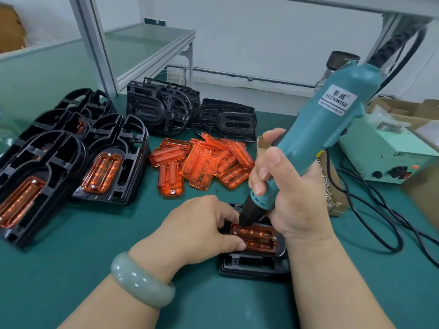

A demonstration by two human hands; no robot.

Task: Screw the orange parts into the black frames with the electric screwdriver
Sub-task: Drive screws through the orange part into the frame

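My right hand (282,198) grips the teal electric screwdriver (320,129), tilted, with its black tip down on the left end of an orange part (257,239). That part lies in a black frame (251,264) on the green mat in front of me. My left hand (202,229) holds the frame and part from the left, thumb on the part's near edge, fingers curled by the tip. A screw head shows at the part's right end. Much of the frame is hidden under both hands.
Loose orange parts (202,162) are heaped at mid-table. Black frames with orange parts fitted (104,167) are stacked at left, bare black frames (166,108) behind. A cardboard box of screws (332,186), a power supply (384,157) and cables (380,222) lie at right.
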